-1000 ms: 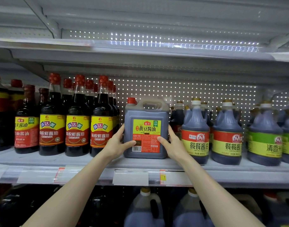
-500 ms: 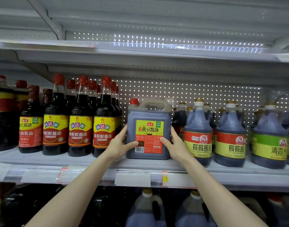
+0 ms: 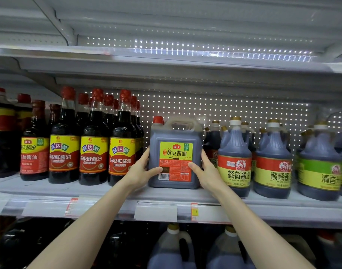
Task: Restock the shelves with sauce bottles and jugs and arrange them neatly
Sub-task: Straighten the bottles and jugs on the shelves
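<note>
A square soy sauce jug (image 3: pixel 175 136) with a red cap and a yellow-and-red label stands upright on the middle shelf (image 3: pixel 108 191). My left hand (image 3: pixel 141 171) grips its left side, thumb across the front of the label. My right hand (image 3: pixel 207 171) grips its right side the same way. The jug sits in the gap between tall red-capped bottles (image 3: pixel 92 144) on the left and round gold-capped jugs (image 3: pixel 234 158) on the right.
Behind the jug is a perforated back panel (image 3: pixel 224 109). Another shelf (image 3: pixel 166 61) hangs close overhead. Price-tag strips (image 3: pixel 156 211) run along the shelf front. Larger handled jugs (image 3: pixel 172 249) fill the shelf below. Green-labelled jugs (image 3: pixel 319 164) stand at far right.
The jug and both hands hold the same place on the shelf. Only the view has shifted slightly.
</note>
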